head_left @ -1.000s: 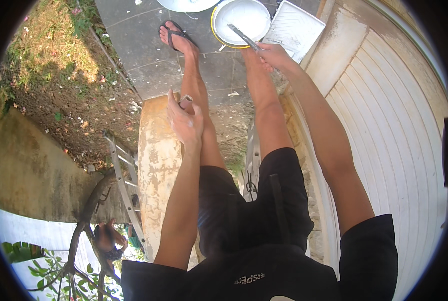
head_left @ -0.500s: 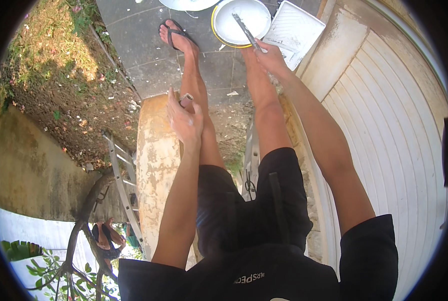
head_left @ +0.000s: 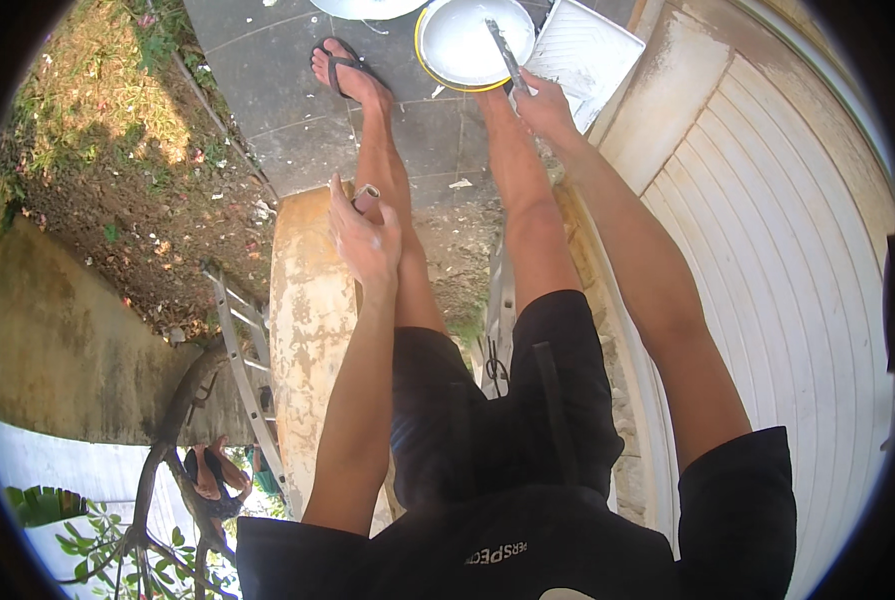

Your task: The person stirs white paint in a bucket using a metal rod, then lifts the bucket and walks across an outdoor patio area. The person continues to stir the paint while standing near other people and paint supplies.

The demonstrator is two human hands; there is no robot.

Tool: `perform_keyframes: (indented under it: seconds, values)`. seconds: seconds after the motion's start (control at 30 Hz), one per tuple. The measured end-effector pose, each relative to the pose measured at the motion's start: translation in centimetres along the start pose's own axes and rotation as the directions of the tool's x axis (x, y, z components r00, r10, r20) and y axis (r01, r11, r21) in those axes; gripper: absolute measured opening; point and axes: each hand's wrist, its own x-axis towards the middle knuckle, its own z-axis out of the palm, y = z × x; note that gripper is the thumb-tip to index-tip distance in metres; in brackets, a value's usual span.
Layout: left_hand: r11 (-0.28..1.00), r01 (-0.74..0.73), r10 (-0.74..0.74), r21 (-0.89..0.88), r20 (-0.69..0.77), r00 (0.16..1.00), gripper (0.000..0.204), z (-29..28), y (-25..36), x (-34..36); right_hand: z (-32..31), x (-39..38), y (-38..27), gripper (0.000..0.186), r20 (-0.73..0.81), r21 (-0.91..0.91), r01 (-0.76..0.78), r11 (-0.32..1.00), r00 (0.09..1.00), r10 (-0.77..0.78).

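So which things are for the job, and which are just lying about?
Probably for the job:
- dark stick in the right hand
- yellow-rimmed bucket, white inside
- white ribbed tray beside it
- hollow-ended thing in the left hand; can't tell what

Probably just there:
- white scrap on the ground
- bent branch

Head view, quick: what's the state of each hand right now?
Left hand: grip curled around a brownish, hollow-ended piece; how firmly cannot be told.
Right hand: closed, holding a dark, white-smeared stick.
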Motion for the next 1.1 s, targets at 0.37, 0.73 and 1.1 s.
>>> perform_keyframes:
  seconds: [0.37,0.73,1.1]
  values:
    - [1.000,-0.017,0.017,-0.017,-0.026,1.000,0.079,0.3,0.0,-0.1,0.6,-1.2,-1.1,0.055,0.095,0.111,0.066,0.992,0.993,-0.077]
    - [0.997,-0.053,0.055,0.054,-0.038,0.998,0.079,0.1,0.2,0.1,0.8,-1.6,-1.6,0.055,0.224,0.079,-0.034,0.996,0.975,0.015]
    - [0.999,-0.015,0.016,0.030,-0.016,1.000,0.079,-0.1,0.2,0.1,0.5,-1.2,-1.0,0.058,0.294,0.103,-0.267,0.958,0.928,0.227]
